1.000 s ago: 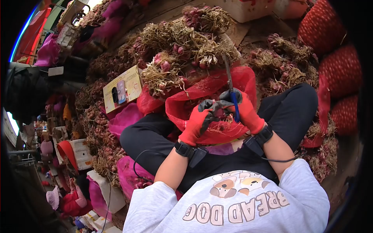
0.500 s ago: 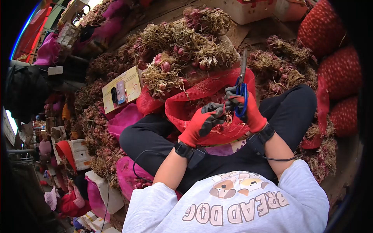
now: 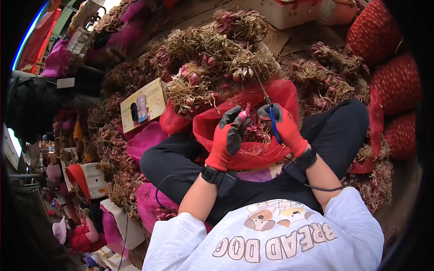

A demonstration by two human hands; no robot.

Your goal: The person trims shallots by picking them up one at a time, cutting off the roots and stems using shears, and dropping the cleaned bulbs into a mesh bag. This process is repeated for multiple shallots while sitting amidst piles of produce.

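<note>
My left hand (image 3: 227, 137), in a red glove with dark fingertips, is closed on a small pinkish-red shallot (image 3: 244, 114) whose pointed end sticks up. My right hand (image 3: 285, 128), gloved alike, grips a pair of blue-handled scissors (image 3: 273, 118); the blades point up and away, toward the dried bunches. Both hands are over a red mesh bag (image 3: 266, 154) spread open in my lap, with loose shallots and skins (image 3: 260, 133) inside. Beyond the bag lies a heap of shallot bunches (image 3: 203, 54) with dry, straw-coloured stems.
More bunches (image 3: 330, 74) lie to the right, beside full red mesh sacks (image 3: 393, 86). A cardboard box (image 3: 156, 97) at left carries a phone (image 3: 142, 108). White foam boxes (image 3: 289, 12) stand at the back. Another person (image 3: 86, 235) sits at lower left.
My hands have moved apart, leaving the shallot showing in my left hand. The scissors have turned so that their blades lean left.
</note>
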